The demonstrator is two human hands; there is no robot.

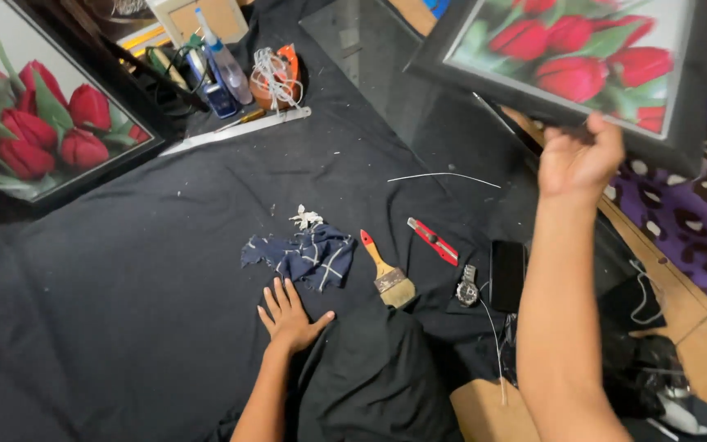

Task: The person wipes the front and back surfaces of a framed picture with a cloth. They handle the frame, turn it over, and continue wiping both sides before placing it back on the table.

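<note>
Nearest, left hand: the left hand [290,315] is pressing flat on the black cloth sheet [124,286], fingers spread, gripping nothing.
Just beyond the fingers: a crumpled navy checked rag [304,258] is lying almost at the fingertips, with a wooden paintbrush with a red handle [386,270] just beside it.
Right of the brush: a red utility knife [433,241], a silver wristwatch [467,287] and a black phone [507,274] are resting close together.
Right hand: the right hand [578,155] is reaching up, clenched on the lower edge of a black-framed picture of red tulips [574,53], tilting it clear of the cloth.
Step in hand: lifting and moving the frame, by my reading.
Next move calls for: a firm one-handed hold, and room among the small tools.
Farthest: a second black-framed tulip picture [42,123] is lying at far left, near a clear spray bottle [227,65].
</note>
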